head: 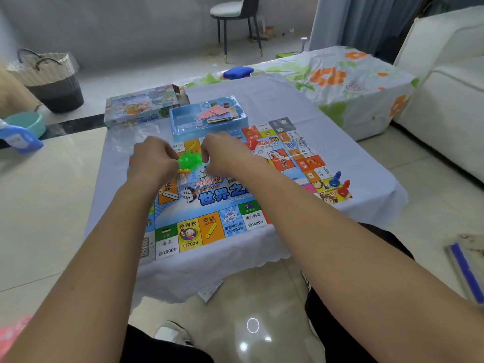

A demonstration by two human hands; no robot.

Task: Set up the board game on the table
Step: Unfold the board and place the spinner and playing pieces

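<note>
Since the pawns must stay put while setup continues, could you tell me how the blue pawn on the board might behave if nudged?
The blue pawn looks tall and narrow over a small base, so it would probably tip. It seems to be light plastic, likely sliding easily on the glossy board. The red pawn stands close beside it and might get knocked.

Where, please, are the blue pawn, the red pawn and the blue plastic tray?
blue pawn [336, 178], head view, on its body.
red pawn [344, 189], head view, on its body.
blue plastic tray [183, 121], head view, on its bare floor.

Glossy printed board [209, 205] on matt cloth [262, 100]; translucent green plastic pieces [190, 159]; shiny floor tiles [52, 205].
</note>
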